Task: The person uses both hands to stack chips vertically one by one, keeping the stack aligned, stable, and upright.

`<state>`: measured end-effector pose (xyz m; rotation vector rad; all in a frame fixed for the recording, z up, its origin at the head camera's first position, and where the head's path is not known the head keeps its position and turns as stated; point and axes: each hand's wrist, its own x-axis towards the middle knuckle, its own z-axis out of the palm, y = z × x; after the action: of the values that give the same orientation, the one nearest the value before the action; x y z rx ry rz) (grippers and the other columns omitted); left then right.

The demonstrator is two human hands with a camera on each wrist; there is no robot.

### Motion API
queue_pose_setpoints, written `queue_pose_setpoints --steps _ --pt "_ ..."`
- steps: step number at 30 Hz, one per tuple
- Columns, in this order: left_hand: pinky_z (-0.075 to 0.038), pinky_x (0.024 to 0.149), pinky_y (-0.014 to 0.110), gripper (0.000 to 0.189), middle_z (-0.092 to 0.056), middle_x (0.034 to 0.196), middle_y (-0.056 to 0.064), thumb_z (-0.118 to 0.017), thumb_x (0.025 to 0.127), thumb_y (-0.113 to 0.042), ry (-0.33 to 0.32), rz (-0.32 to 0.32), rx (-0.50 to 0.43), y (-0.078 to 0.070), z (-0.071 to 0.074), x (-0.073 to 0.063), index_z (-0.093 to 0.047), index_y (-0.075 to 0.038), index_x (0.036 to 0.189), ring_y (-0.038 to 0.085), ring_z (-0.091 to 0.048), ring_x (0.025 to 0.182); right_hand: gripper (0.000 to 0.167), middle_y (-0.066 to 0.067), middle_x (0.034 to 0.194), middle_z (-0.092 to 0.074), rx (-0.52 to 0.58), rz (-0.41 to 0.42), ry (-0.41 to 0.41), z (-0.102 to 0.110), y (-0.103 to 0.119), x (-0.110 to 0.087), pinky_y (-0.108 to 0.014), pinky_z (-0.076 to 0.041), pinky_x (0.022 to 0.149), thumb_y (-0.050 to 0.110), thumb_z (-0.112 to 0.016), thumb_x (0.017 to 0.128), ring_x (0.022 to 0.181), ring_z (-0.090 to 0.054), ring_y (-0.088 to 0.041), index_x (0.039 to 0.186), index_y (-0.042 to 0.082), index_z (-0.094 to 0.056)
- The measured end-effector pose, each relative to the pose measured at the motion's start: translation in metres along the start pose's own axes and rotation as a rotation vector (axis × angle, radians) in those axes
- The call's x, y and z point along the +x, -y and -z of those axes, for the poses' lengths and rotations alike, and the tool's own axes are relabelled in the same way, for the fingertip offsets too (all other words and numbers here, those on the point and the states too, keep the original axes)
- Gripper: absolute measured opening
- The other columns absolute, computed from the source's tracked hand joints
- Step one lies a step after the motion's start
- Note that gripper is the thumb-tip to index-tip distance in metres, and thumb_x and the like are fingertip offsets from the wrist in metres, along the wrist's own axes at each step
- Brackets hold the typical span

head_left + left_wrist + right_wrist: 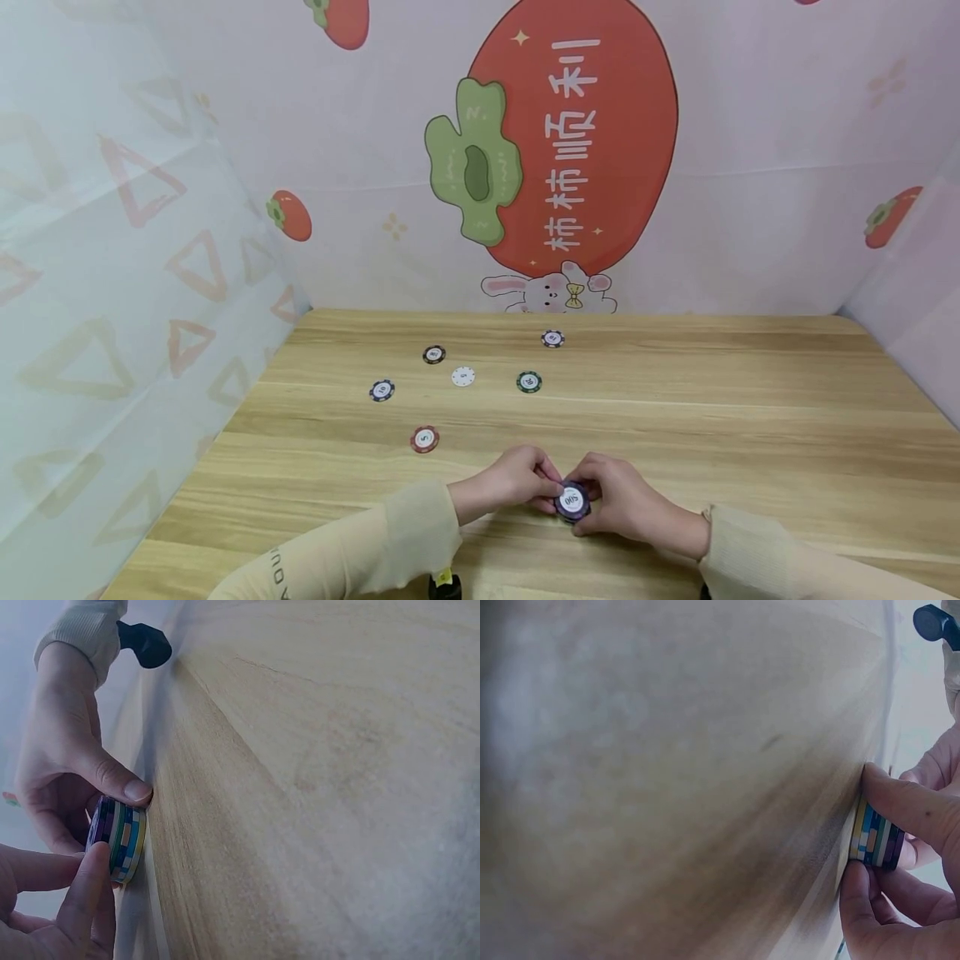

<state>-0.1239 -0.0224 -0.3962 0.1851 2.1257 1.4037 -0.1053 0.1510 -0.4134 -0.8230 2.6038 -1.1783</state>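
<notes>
A short stack of poker chips (572, 502) stands on the table near its front edge, a dark purple chip marked 500 on top. Layers of purple, green, blue and yellow show along its side in the left wrist view, where the stack (126, 841) meets the wood. My right hand (626, 502) grips it from the right, thumb in front and fingers behind; the right wrist view shows thumb and finger on opposite sides of the stack (875, 836). From the left, my left hand (517, 479) pinches the stack's edge, thumb at the top chip's rim.
Loose chips lie flat on the wooden table (712, 400), left of and beyond the hands: red (424, 439), white (463, 377), green (529, 382), black (433, 355), one blue (382, 390) and another blue (552, 338). Printed cloth (360, 267) hangs behind the table and at both sides.
</notes>
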Motion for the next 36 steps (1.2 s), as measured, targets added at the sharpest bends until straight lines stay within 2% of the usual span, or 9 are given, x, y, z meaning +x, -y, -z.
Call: queue_pose_setpoints --steps 7,11,16,20,23,25,30,36 --pt "-0.052 0.053 0.022 0.005 -0.058 0.066 0.007 -0.063 0.079 0.006 -0.009 -0.006 0.008 0.0 -0.001 0.0 -0.059 0.005 0.078 0.009 -0.056 0.052 0.044 0.005 0.087 -0.054 -0.009 -0.003 0.001 0.0 0.0 -0.001 -0.02 -0.048 0.067 0.016 -0.086 0.055 0.077 -0.053 -0.004 0.093 0.006 -0.065" --pt "-0.052 0.054 0.024 0.008 -0.058 0.067 0.005 -0.065 0.08 -0.001 -0.002 -0.027 0.067 0.001 0.002 -0.001 -0.058 0.002 0.078 0.01 -0.056 0.054 0.046 0.005 0.087 -0.053 -0.033 -0.002 0.006 0.0 0.001 0.0 -0.02 -0.047 0.067 0.021 -0.086 0.056 0.078 -0.051 -0.004 0.094 0.006 -0.064" --pt "-0.05 0.054 0.023 0.012 -0.058 0.071 0.001 -0.065 0.083 -0.013 0.026 -0.074 0.229 0.003 0.012 0.001 -0.059 -0.002 0.083 0.011 -0.057 0.059 0.049 0.006 0.087 -0.052 -0.054 0.015 -0.009 -0.001 0.0 -0.001 -0.021 -0.046 0.068 0.027 -0.086 0.056 0.078 -0.05 -0.004 0.094 0.006 -0.064" --pt "-0.045 0.054 0.02 0.014 -0.059 0.071 -0.002 -0.065 0.083 -0.016 0.077 -0.119 0.352 0.002 0.022 0.003 -0.06 -0.004 0.087 0.009 -0.057 0.06 0.048 0.008 0.087 -0.053 -0.052 0.033 -0.025 -0.001 0.0 -0.001 -0.022 -0.046 0.07 0.028 -0.086 0.056 0.079 -0.052 -0.004 0.093 0.008 -0.064" --pt "-0.043 0.055 0.019 0.014 -0.059 0.072 -0.004 -0.064 0.083 -0.017 0.118 -0.171 0.439 0.001 0.031 0.003 -0.061 -0.005 0.09 0.006 -0.054 0.062 0.046 0.008 0.087 -0.053 -0.037 0.033 -0.022 0.0 0.0 -0.001 -0.021 -0.047 0.069 0.028 -0.085 0.057 0.079 -0.053 -0.004 0.093 0.009 -0.065" --pt "-0.044 0.058 0.018 0.014 -0.059 0.074 -0.005 -0.064 0.083 -0.016 0.131 -0.231 0.513 0.0 0.038 0.002 -0.061 -0.005 0.092 0.004 -0.053 0.064 0.045 0.007 0.086 -0.053 -0.029 0.029 -0.016 0.0 0.0 -0.001 -0.021 -0.047 0.069 0.027 -0.085 0.057 0.079 -0.053 -0.004 0.093 0.009 -0.065" --pt "-0.044 0.067 0.018 0.017 -0.059 0.081 -0.004 -0.062 0.085 -0.016 0.105 -0.368 0.756 -0.003 0.057 -0.003 -0.062 -0.005 0.098 0.003 -0.052 0.073 0.045 0.006 0.088 -0.053 -0.001 0.001 0.001 0.0 0.0 -0.001 -0.02 -0.048 0.068 0.026 -0.085 0.058 0.079 -0.053 -0.004 0.094 0.008 -0.065" --pt "-0.046 0.074 0.021 0.022 -0.06 0.095 0.001 -0.061 0.087 -0.019 0.079 -0.422 0.966 -0.002 0.079 -0.008 -0.061 -0.005 0.105 0.009 -0.056 0.083 0.045 0.005 0.09 -0.054 0.009 -0.025 0.007 0.0 0.0 -0.001 -0.02 -0.049 0.069 0.025 -0.085 0.058 0.08 -0.053 -0.005 0.095 0.008 -0.065"
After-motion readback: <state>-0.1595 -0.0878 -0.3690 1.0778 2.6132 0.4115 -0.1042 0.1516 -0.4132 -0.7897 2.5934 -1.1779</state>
